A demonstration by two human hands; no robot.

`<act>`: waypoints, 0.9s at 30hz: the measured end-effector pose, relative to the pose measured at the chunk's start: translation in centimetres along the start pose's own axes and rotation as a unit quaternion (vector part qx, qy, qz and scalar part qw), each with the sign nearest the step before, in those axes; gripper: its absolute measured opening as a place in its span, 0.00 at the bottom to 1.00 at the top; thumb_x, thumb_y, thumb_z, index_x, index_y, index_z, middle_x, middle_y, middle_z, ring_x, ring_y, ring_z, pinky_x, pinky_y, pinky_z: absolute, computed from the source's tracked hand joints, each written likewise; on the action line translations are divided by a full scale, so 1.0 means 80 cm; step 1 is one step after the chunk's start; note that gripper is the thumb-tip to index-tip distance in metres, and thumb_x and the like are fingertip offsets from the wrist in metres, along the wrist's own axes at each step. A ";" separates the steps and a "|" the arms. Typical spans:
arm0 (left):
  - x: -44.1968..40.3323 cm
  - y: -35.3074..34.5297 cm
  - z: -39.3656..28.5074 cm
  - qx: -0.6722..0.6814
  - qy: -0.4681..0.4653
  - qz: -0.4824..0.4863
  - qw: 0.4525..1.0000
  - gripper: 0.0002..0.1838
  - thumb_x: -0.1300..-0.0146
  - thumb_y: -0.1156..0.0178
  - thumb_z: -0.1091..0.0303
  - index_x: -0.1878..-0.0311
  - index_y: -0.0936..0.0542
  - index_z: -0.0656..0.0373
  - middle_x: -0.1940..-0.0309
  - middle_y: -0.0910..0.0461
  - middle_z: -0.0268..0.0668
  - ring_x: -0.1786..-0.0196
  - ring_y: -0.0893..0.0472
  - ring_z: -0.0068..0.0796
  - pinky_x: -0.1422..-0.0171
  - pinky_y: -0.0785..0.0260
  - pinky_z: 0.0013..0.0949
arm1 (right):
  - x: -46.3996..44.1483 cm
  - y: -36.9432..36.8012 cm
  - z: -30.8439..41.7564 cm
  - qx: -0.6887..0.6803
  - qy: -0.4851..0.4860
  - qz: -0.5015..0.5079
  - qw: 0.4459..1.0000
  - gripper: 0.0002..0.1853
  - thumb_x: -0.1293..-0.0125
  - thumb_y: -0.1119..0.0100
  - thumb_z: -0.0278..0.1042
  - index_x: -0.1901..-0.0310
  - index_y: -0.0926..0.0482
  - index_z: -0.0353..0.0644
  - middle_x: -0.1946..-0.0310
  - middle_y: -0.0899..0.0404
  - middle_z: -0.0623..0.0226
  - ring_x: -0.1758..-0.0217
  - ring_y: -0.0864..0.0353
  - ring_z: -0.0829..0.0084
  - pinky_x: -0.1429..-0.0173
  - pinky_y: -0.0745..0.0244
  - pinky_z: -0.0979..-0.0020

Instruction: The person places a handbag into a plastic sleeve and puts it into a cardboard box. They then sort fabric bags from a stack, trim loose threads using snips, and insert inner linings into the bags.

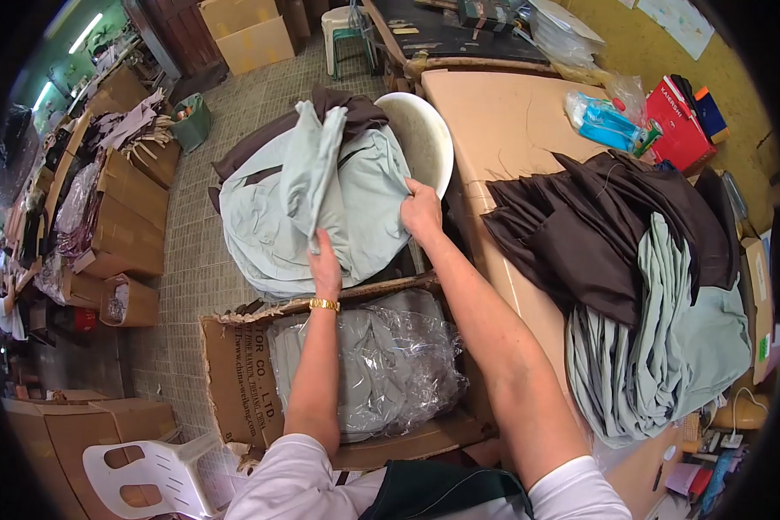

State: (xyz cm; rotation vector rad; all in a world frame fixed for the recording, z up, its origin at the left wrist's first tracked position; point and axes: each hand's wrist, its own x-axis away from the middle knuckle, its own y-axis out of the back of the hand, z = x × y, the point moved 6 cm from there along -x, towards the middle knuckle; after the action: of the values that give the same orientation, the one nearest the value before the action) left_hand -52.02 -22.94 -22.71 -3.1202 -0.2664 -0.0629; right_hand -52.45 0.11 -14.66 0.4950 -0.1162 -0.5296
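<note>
Tan-topped desk (485, 113) is the big thing here, then the open carton (234, 373) right in front of the person, then a heap of dark brown and pale green fabric (615, 234) lying on the desk. The main event is the pale green pile (260, 234) with some dark brown cloth mixed in, just beyond the carton; can't tell what's holding it up. A plastic-wrapped bundle (373, 364) sits inside the carton, and a white tub (438, 143) stands beside the pile. Smaller again is the raised flap (308, 186) on top of the pile. Both hands are busy: the right hand (422, 211) is pinching the pile's edge, and the left hand (325, 269) seems closed on the flap's lower end, though its fingertips are partly hidden. Looks to me like the sorting-out-layers step. IMO the next move calls for firm pinches and even tension, since floppy cloth bunches easily.
</note>
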 end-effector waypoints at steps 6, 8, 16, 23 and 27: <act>0.056 -0.050 -0.064 -0.392 -0.334 0.076 0.854 0.27 0.39 0.34 0.59 0.47 0.28 0.72 0.47 0.23 0.53 0.45 0.24 0.41 0.42 0.32 0.45 | 0.033 -0.032 0.050 -0.052 0.056 0.147 0.986 0.19 0.44 0.34 0.39 0.57 0.18 0.33 0.67 0.17 0.48 0.60 0.17 0.53 0.53 0.25 0.65; -0.001 0.008 0.017 -0.057 -0.030 -0.025 0.998 0.29 0.36 0.39 0.55 0.41 0.30 0.70 0.40 0.27 0.50 0.40 0.26 0.44 0.36 0.35 0.46 | 0.054 -0.062 0.068 -0.374 0.033 0.278 0.884 0.18 0.44 0.33 0.40 0.57 0.17 0.36 0.65 0.17 0.57 0.57 0.22 0.73 0.45 0.30 0.74; -0.046 0.040 0.048 0.588 0.110 0.070 0.798 0.27 0.30 0.51 0.50 0.38 0.28 0.62 0.42 0.24 0.41 0.40 0.25 0.43 0.32 0.36 0.44 | 0.006 -0.042 -0.015 0.000 -0.012 0.103 0.995 0.25 0.54 0.25 0.44 0.58 0.17 0.35 0.64 0.16 0.54 0.58 0.17 0.60 0.49 0.25 0.65; -0.039 0.042 0.042 0.591 0.106 0.019 0.800 0.26 0.28 0.55 0.52 0.36 0.31 0.63 0.39 0.26 0.44 0.37 0.28 0.45 0.29 0.40 0.47 | -0.019 -0.060 -0.034 -0.087 -0.069 0.079 0.991 0.13 0.50 0.27 0.41 0.70 0.15 0.39 0.73 0.16 0.62 0.68 0.18 0.70 0.58 0.26 0.69; -0.049 0.051 0.047 0.612 0.104 0.047 0.782 0.28 0.29 0.54 0.51 0.35 0.32 0.63 0.38 0.27 0.44 0.36 0.28 0.46 0.28 0.40 0.47 | -0.013 -0.051 -0.039 -0.211 0.003 0.029 0.977 0.09 0.48 0.31 0.33 0.71 0.17 0.36 0.58 0.17 0.61 0.64 0.21 0.72 0.56 0.28 0.69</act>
State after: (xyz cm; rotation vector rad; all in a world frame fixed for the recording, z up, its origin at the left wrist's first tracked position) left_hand -54.99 -27.60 -26.68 -1.7875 -0.0717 -0.1532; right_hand -54.47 -1.09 -19.31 0.0781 -0.0100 -0.4792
